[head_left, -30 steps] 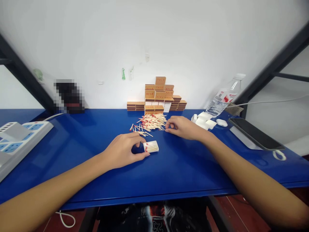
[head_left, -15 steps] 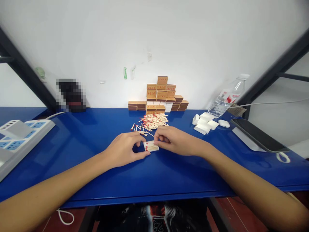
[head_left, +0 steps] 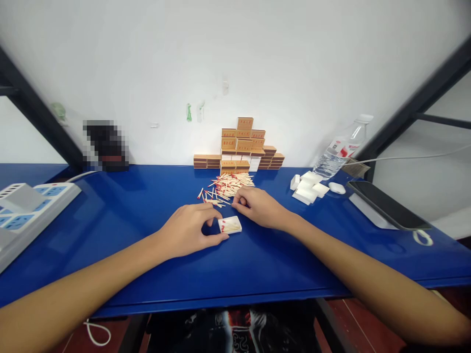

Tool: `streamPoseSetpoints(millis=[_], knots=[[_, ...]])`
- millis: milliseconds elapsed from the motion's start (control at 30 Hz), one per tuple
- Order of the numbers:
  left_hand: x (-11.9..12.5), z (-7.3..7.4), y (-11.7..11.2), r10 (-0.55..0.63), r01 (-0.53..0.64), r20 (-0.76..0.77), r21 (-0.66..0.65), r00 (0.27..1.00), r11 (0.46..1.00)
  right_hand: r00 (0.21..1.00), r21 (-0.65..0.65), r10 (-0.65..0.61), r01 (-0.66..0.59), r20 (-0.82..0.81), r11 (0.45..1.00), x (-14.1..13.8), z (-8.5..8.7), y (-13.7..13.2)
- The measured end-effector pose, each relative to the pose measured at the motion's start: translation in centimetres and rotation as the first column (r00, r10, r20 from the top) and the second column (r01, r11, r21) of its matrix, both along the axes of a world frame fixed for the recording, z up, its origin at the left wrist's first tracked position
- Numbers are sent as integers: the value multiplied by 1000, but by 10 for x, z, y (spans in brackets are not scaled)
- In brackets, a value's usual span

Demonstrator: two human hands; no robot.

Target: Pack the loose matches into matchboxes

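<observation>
A small white matchbox tray [head_left: 235, 222] lies on the blue table, with a few red-headed matches inside. My left hand [head_left: 191, 228] is curved around its left end, the thumb at the near corner and the fingers at the far side, gripping it. Just beyond, a heap of loose matches [head_left: 232, 184] with red heads spreads on the table, a few lying apart at its left. My right hand [head_left: 259, 208] is at the near edge of this heap, fingers curled and fingertips pinched together; whether a match is between them is too small to tell.
Brown matchboxes [head_left: 235, 166] are stacked against the wall behind the heap. To the right are several white trays [head_left: 307, 189], an earbud case [head_left: 337, 188], a water bottle [head_left: 338, 152] and a phone [head_left: 388, 203]. A power strip [head_left: 40, 211] is at the left.
My right hand has moved off the tray, away from me toward the match heap. My left hand has stayed at the tray's left end. The view has shifted slightly.
</observation>
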State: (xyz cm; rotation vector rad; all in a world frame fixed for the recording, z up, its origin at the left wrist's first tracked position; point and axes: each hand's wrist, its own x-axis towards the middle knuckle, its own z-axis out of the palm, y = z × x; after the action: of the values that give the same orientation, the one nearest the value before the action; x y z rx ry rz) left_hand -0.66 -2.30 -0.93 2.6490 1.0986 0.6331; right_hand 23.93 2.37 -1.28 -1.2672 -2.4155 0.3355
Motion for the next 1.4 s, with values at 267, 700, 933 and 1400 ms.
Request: streamPoseSetpoints(millis=[267,700,933,1400], knots=[[0,3,2,21,-22,-20,-28,1000,999,998,29,18,-17,-58,999,-10,-5,3],[-3,5,3,34,-36,-44,-39,998,999,969,-119,223,-235,-108,965,3,29,-28],[-2,8,-3,-134,131,-35,-74,990,989,968,-34,147,-157,-205,987,-9,18,-24],[-1,10,-12,-239,235,-55,-84,969,968,983,-53,182,-182,6,982,-12,0,-4]])
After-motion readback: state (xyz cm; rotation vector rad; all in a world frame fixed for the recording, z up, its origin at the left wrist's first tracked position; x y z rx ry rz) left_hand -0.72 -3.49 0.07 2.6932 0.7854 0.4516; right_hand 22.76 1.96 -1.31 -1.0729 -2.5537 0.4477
